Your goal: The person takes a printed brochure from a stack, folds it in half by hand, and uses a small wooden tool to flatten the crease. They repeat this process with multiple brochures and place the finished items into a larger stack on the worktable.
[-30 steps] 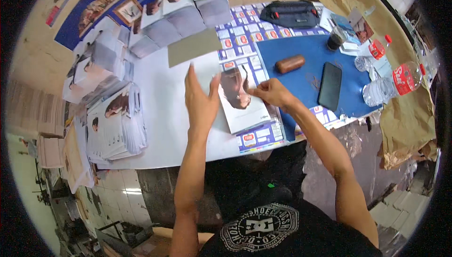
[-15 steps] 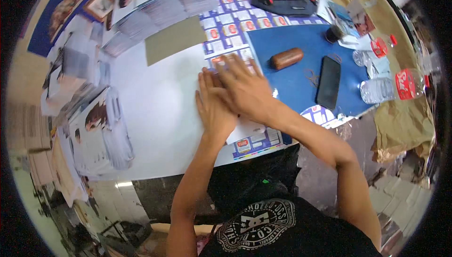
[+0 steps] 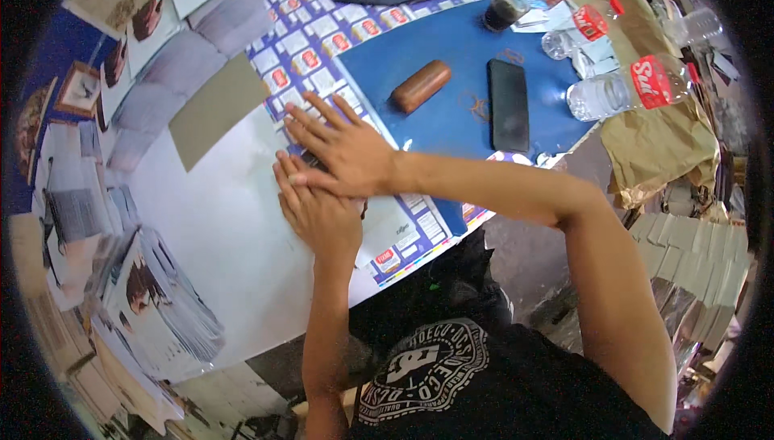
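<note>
My right hand (image 3: 343, 150) lies palm down with its fingers spread on a pale sheet (image 3: 391, 226), part of whose dark print shows between my hands. Its thumb crosses the fingers of my left hand (image 3: 324, 216), which rests flat on the same sheet, fingers stretched out. Neither hand grips anything. My hands and wrists cover most of the sheet. Under its right side runs a printed sheet of repeated purple, white and red labels (image 3: 302, 41). Beyond my left hand, a grey-brown board (image 3: 222, 114) lies on the white table covering (image 3: 218, 238).
Stacks of printed sheets (image 3: 165, 77) line the far left, with more fanned sheets (image 3: 165, 299) at near left. On the blue mat (image 3: 435, 41) are a brown rounded case (image 3: 421, 86), a black phone (image 3: 508, 105) and a dark cup (image 3: 506, 9). Clear bottles (image 3: 601, 97) stand right.
The whole view has swung, so the table things sit further left and turned. My right hand's fingers are more spread and sharper now, and both hands remain on the sheet.
</note>
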`<state>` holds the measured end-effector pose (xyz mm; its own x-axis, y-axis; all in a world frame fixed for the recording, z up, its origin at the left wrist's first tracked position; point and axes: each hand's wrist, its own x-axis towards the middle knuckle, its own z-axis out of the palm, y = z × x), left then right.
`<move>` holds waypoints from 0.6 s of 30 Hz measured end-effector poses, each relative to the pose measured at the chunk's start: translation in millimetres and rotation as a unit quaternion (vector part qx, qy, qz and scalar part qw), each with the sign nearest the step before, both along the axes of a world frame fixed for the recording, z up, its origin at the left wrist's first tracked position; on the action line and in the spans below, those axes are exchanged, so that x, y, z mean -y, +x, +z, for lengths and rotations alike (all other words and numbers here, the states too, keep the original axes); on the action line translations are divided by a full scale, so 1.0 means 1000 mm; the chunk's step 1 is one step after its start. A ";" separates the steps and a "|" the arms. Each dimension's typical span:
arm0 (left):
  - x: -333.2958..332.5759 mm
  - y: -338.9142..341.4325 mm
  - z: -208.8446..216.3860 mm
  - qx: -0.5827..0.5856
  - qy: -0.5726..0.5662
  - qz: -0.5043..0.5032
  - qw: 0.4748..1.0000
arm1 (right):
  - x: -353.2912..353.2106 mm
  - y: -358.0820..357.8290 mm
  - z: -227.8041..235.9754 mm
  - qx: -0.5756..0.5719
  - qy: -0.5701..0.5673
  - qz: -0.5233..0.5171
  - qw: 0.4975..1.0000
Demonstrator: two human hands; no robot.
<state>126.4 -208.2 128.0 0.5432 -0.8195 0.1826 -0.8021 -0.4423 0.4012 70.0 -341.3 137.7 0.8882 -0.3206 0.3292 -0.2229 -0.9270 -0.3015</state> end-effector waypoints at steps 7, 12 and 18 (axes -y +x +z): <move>-0.004 -0.003 0.001 0.032 -0.002 0.007 0.999 | -0.011 -0.021 0.005 -0.008 0.079 -0.022 0.997; 0.002 0.001 -0.006 0.042 -0.024 -0.018 0.999 | -0.018 -0.038 0.002 -0.022 0.072 -0.054 0.996; 0.002 0.004 0.002 0.048 -0.010 0.001 0.999 | -0.048 -0.051 0.002 -0.047 0.064 -0.092 0.993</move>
<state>129.9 -210.6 130.2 0.5235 -0.8145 0.2502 -0.8368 -0.4361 0.3311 19.1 -293.2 139.8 0.8356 -0.5143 0.1932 -0.4177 -0.8232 -0.3846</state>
